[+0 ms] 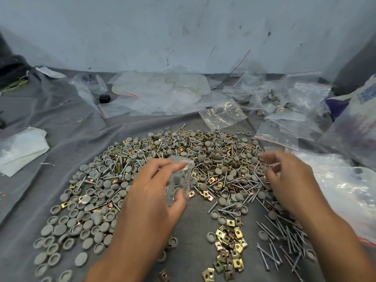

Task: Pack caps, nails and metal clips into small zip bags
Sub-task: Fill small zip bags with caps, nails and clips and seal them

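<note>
This looks like a small packing workshop, with the work done on the floor. A grey cloth lies against a stained, scratched wall. At the centre is a big heap of caps, nails and metal clips. Empty zip bags lie at 12 o'clock, filled bags at 2 o'clock.

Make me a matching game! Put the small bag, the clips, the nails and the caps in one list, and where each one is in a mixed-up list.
Things:
1. small bag
2. sorted clips
3. sorted nails
4. sorted caps

Places:
A. near right, below the right hand
B. near left on the grey cloth
C. in the left hand
D. near middle, between the forearms

Pairs: 1-C, 2-D, 3-A, 4-B
</note>
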Demonstrator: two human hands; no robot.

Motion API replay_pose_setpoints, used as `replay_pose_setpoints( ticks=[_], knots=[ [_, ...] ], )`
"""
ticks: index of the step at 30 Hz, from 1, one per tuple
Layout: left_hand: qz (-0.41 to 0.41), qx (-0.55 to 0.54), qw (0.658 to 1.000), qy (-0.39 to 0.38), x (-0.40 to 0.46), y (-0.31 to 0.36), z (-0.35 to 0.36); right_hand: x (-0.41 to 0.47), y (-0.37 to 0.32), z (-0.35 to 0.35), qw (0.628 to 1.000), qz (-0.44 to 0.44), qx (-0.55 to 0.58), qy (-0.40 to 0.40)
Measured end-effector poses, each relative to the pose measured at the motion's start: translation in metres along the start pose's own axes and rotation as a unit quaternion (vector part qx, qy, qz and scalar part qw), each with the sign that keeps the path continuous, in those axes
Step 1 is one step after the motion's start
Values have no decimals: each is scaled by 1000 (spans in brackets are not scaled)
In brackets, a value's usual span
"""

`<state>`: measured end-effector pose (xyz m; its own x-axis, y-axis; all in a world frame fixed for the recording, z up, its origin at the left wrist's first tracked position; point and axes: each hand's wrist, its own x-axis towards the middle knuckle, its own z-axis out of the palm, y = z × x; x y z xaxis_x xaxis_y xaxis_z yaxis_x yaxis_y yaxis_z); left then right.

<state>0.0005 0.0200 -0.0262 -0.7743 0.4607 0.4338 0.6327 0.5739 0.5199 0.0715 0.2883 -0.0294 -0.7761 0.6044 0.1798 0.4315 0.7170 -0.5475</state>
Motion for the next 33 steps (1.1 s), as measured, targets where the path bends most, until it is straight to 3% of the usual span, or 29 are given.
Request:
replay_pose_setpoints(
  ticks=[4, 12, 17, 28, 33],
  knots=[
    [-4, -1, 1000, -3, 0, 1, -1, 7, 23, -2, 987, 53, -112, -98],
    [0, -6, 1000, 8, -1, 5, 1, 9, 29, 0, 981, 78, -154, -90],
    [-8, -20, 1000, 14, 0, 4, 1, 10, 25, -1, 971, 85, -180, -132],
    [-24, -24, 999, 6, 0, 5, 0, 4, 24, -11, 979, -11, -132, -155],
    [-20, -14, 1000, 6, 1, 6, 1, 4, 27, -7, 985, -14, -82, -152]
  ],
)
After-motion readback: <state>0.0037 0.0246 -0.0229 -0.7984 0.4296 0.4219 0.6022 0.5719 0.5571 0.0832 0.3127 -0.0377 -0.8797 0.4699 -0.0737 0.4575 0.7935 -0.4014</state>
